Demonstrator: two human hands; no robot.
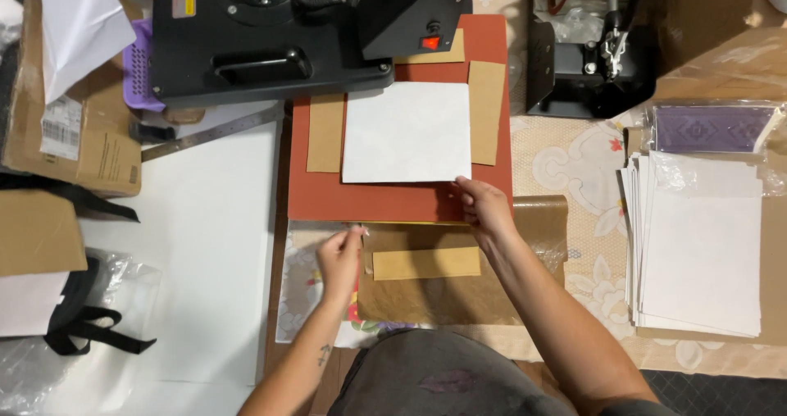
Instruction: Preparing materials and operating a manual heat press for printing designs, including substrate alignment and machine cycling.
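Observation:
A white square sheet point(407, 131) lies on a rust-red pad point(369, 199) under the swung-aside black heat press point(270, 39). Tan paper strips point(325, 133) flank the sheet left, right and top. My right hand point(482, 207) touches the sheet's lower right corner at the pad's front edge. My left hand point(340, 256) pinches the upper left corner of a brown translucent sheet point(443, 297) that lies in front of the pad. Another tan strip point(426, 263) rests on that brown sheet.
A stack of white sheets point(701, 244) sits at the right, with a purple patterned packet point(709, 127) behind it. A second black machine point(586, 55) stands at the back right. Cardboard boxes point(78, 129), a metal ruler point(209, 135) and black-strapped bags point(74, 313) are at the left.

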